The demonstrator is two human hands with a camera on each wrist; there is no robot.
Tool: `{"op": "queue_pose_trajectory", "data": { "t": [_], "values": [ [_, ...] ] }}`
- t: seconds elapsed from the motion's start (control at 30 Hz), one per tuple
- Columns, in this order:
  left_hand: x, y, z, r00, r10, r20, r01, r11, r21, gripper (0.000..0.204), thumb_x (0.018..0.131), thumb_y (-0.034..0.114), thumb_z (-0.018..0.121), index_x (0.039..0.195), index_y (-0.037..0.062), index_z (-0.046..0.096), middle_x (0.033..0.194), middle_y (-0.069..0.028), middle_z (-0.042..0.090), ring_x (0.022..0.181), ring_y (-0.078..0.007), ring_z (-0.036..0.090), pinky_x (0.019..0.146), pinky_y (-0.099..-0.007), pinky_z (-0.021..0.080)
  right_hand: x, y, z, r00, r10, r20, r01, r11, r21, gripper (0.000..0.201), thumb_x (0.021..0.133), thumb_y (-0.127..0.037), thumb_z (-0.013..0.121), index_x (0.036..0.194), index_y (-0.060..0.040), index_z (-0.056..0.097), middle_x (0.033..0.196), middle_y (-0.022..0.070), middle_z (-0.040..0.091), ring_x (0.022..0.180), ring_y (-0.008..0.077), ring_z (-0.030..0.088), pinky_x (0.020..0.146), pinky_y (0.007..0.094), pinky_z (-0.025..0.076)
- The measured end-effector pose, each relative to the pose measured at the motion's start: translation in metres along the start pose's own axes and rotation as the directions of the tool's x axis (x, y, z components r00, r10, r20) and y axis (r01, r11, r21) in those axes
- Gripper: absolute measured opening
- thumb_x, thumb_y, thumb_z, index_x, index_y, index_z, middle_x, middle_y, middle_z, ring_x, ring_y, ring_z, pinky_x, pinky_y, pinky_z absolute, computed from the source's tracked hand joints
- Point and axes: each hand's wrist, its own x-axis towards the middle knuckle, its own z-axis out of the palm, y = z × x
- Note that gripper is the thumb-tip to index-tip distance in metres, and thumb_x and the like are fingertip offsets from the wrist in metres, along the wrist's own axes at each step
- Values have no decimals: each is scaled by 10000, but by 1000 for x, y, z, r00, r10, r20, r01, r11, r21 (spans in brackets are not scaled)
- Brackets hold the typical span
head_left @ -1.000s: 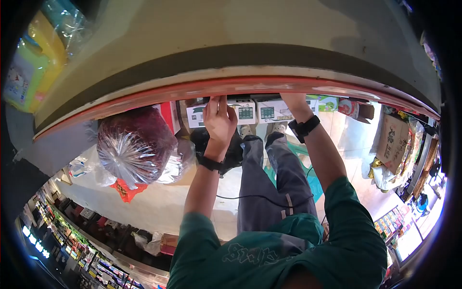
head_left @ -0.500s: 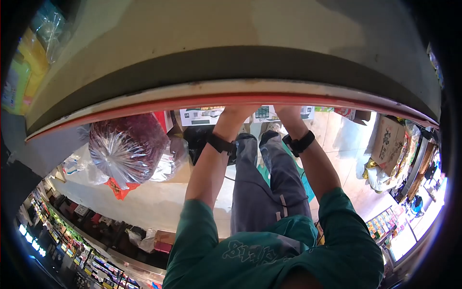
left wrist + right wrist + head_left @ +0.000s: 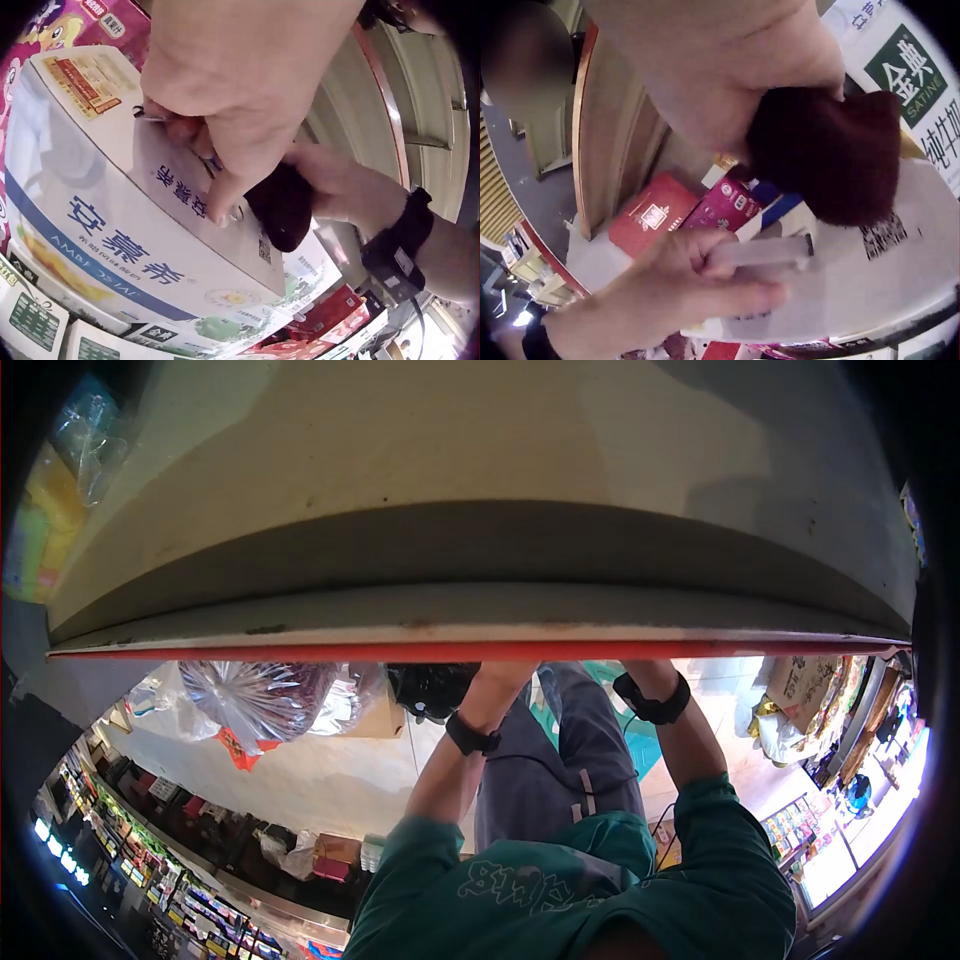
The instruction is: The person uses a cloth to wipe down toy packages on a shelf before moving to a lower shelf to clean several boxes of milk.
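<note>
A white carton with blue lettering (image 3: 112, 247) lies beneath both hands in the left wrist view. My left hand (image 3: 240, 90) is over its top face, the thumb touching the carton; the right wrist view shows that hand pinching a pale translucent strip (image 3: 769, 252). My right hand (image 3: 735, 67) grips a dark maroon, soft-looking thing (image 3: 825, 154) against the same top face, near a printed code; this thing hides its fingers. In the head view the counter's red edge (image 3: 480, 651) hides the fingers of both hands, leaving the banded wrists in sight.
More printed cartons (image 3: 34, 319) stand beside and below the white one. Red (image 3: 654, 214) and magenta boxes (image 3: 727, 201) lie beyond it. A clear plastic bag (image 3: 250, 700) and a black bag (image 3: 432, 688) are left of my legs.
The counter edge has come lower in the head view, covering the white cartons and more of both hands. My left hand has shifted right from the carton's left part and gone under the edge.
</note>
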Motion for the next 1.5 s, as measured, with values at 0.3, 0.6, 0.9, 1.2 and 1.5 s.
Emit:
{"op": "queue_pose_trajectory", "data": {
  "t": [0.3,0.6,0.9,1.2,1.5],
  "values": [
    [-8,24,-17,982,-167,89,158,982,104,182,721,96,662,900,59,677,862,-134,650,809,-353,624,712,-455,490,29,-26,6,975,-93,203,110,991,-71,236,864,-276,624,929,-51,652,918,133,653,878,269,616,762,388,480],
    [-12,32,-25,969,-206,139,188,973,133,47,592,99,610,564,82,577,693,-66,615,749,-254,610,732,-387,451,109,-42,90,886,-179,427,317,906,-279,259,870,-288,622,985,-57,640,973,139,643,920,276,606,798,386,472],
    [-17,29,-19,970,-233,68,230,972,49,142,653,86,627,794,69,643,801,-92,641,780,-290,616,700,-431,471,163,-29,150,852,-110,512,387,791,-474,289,876,-300,619,1042,-63,628,1029,144,632,962,282,596,833,385,465],
    [-17,33,-24,957,-249,151,240,968,74,39,677,80,599,657,87,632,756,-58,657,766,-208,615,729,-351,420,166,-27,151,819,-104,564,435,754,-493,325,882,-312,617,1099,-70,616,1084,150,622,1004,289,586,869,383,458],
    [-18,26,-16,972,-202,121,199,979,32,29,640,66,598,630,93,592,710,-52,645,723,-226,616,671,-375,417,139,-40,105,781,-182,597,472,798,-374,365,888,-325,615,1155,-76,604,1139,156,612,1046,295,576,904,382,451]
  ]
}}
